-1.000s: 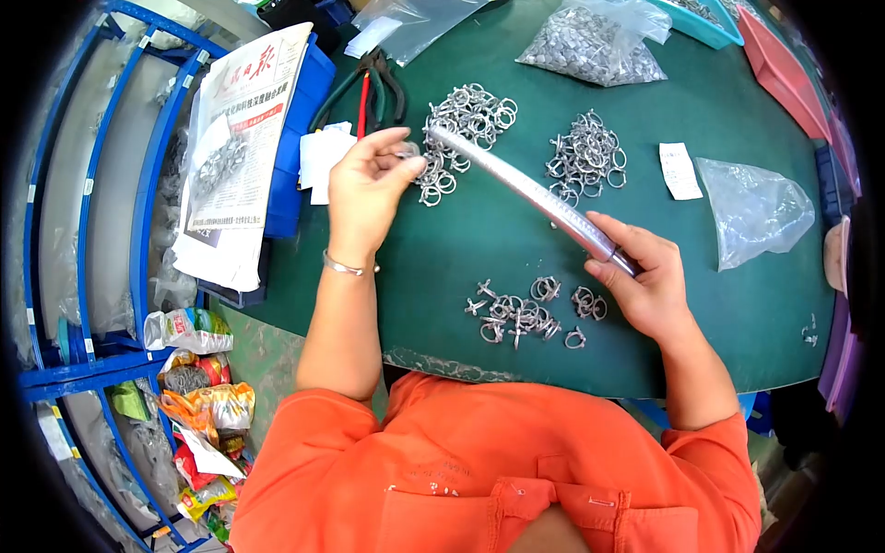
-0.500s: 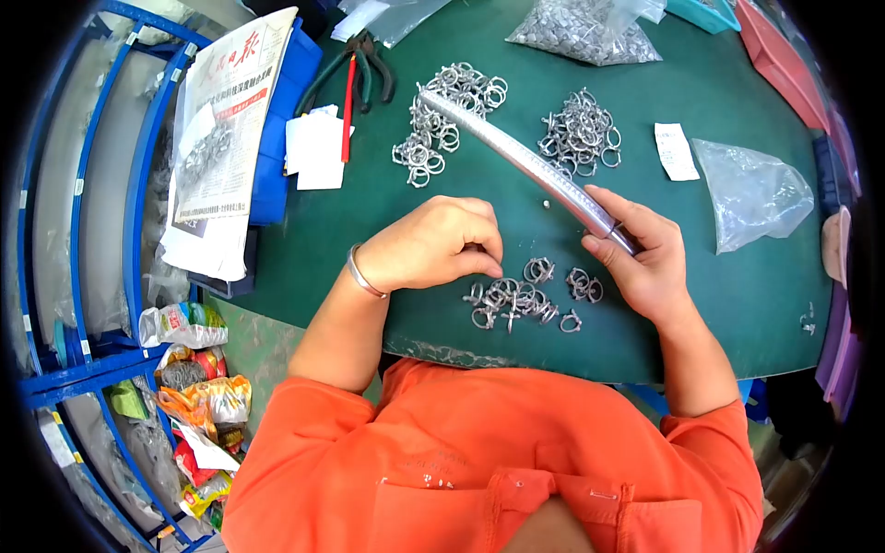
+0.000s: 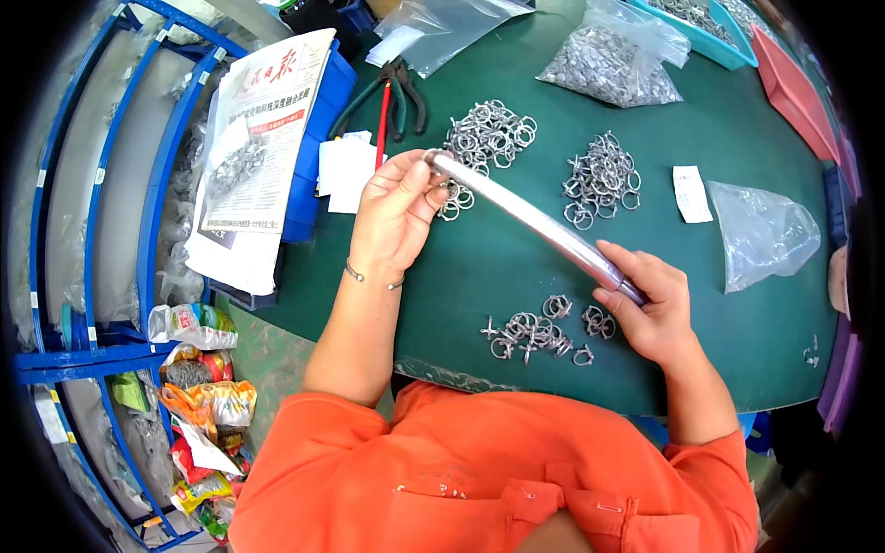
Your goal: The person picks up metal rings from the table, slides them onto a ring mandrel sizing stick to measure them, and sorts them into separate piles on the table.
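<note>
The table (image 3: 659, 267) has a dark green top, scuffed along its near edge. Left of the table stands a blue rack (image 3: 88, 362) with pale panels between its bars. Patchy greenish floor (image 3: 277, 350) shows beside the table on that side. A dark shape (image 3: 795, 419) off the table's right end may be a seat. Bright light covers the table.

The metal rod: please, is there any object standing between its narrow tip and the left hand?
Nothing visible stands between them: the left hand has its fingers right at the narrow tip of the metal rod. Whether they pinch something small there, I cannot tell.
</note>
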A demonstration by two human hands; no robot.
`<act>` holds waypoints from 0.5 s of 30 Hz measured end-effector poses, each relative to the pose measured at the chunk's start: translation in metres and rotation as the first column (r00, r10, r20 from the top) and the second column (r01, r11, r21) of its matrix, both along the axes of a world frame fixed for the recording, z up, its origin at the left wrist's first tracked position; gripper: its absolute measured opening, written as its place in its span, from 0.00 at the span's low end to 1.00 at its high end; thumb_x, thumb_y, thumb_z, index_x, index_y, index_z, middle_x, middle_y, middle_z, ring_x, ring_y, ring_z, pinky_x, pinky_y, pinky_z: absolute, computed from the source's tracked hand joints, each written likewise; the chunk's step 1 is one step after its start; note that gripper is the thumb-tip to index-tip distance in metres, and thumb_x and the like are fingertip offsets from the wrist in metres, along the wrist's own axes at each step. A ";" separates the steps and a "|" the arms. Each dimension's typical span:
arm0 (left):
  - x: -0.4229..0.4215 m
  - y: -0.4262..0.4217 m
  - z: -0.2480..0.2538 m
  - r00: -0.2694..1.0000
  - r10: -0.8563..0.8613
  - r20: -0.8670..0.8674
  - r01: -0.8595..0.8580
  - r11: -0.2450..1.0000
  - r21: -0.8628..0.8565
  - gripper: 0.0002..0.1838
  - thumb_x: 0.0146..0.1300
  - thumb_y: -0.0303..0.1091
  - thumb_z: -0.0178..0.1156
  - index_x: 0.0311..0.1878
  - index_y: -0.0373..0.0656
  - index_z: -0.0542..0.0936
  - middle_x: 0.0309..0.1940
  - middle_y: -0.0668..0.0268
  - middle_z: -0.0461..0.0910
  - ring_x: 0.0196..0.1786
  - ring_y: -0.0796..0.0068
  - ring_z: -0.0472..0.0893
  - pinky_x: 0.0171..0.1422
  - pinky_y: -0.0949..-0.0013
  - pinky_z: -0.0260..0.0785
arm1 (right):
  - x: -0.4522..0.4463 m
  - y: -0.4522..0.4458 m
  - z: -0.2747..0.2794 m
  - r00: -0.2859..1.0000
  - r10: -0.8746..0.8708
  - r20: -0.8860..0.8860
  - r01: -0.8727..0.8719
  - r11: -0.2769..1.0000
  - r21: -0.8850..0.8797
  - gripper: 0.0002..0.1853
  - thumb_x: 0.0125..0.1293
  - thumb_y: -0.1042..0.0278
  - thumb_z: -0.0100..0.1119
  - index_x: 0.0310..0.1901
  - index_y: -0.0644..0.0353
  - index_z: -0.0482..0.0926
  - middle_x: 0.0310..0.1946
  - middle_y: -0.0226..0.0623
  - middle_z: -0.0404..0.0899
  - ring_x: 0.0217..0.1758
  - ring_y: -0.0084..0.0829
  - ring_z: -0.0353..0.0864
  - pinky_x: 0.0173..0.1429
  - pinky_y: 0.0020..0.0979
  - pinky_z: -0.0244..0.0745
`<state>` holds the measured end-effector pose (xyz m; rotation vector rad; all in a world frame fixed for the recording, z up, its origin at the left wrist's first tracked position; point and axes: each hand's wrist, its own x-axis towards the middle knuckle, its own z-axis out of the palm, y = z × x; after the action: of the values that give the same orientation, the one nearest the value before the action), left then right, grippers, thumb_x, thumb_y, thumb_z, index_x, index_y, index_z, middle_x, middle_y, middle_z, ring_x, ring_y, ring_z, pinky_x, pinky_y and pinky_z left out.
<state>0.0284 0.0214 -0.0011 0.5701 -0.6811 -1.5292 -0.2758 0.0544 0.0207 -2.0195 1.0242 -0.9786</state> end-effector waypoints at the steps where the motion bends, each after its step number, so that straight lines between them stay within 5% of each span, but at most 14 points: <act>1: -0.003 0.000 0.001 0.997 0.026 0.066 -0.026 1.000 0.000 0.10 0.61 0.26 0.59 0.46 0.37 0.76 0.44 0.56 0.79 0.44 0.71 0.79 0.49 0.70 0.74 | 0.001 0.001 0.002 1.000 0.016 -0.003 -0.016 1.000 0.007 0.25 0.47 0.81 0.67 0.51 0.63 0.78 0.25 0.40 0.76 0.23 0.32 0.73 0.30 0.29 0.69; 5: -0.030 0.009 0.003 0.946 0.063 0.317 -0.039 0.996 -0.083 0.19 0.51 0.19 0.64 0.48 0.36 0.75 0.40 0.58 0.79 0.45 0.66 0.79 0.49 0.68 0.74 | 0.003 0.006 0.003 0.999 0.039 0.007 -0.039 0.999 0.004 0.25 0.47 0.83 0.65 0.52 0.62 0.78 0.25 0.40 0.77 0.22 0.31 0.73 0.28 0.28 0.69; 8: -0.048 0.019 0.007 0.969 -0.030 0.246 0.043 0.998 -0.048 0.24 0.44 0.11 0.66 0.47 0.34 0.76 0.39 0.59 0.80 0.48 0.65 0.80 0.50 0.68 0.76 | 0.005 0.007 0.003 0.999 0.039 0.034 -0.038 0.999 -0.034 0.26 0.47 0.82 0.65 0.52 0.61 0.78 0.25 0.40 0.77 0.22 0.32 0.74 0.27 0.29 0.69; 15: -0.044 0.020 0.006 0.951 -0.068 0.302 0.086 0.995 -0.045 0.25 0.42 0.16 0.70 0.47 0.37 0.76 0.41 0.58 0.79 0.47 0.65 0.80 0.52 0.67 0.74 | 0.004 0.006 -0.001 0.999 0.040 0.014 -0.038 0.993 -0.116 0.26 0.46 0.80 0.66 0.51 0.60 0.78 0.26 0.39 0.77 0.22 0.33 0.74 0.25 0.31 0.70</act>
<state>-0.0152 0.0413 0.0053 0.7480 -0.9879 -1.5040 -0.2720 0.0600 0.0197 -2.1140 0.9349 -1.0530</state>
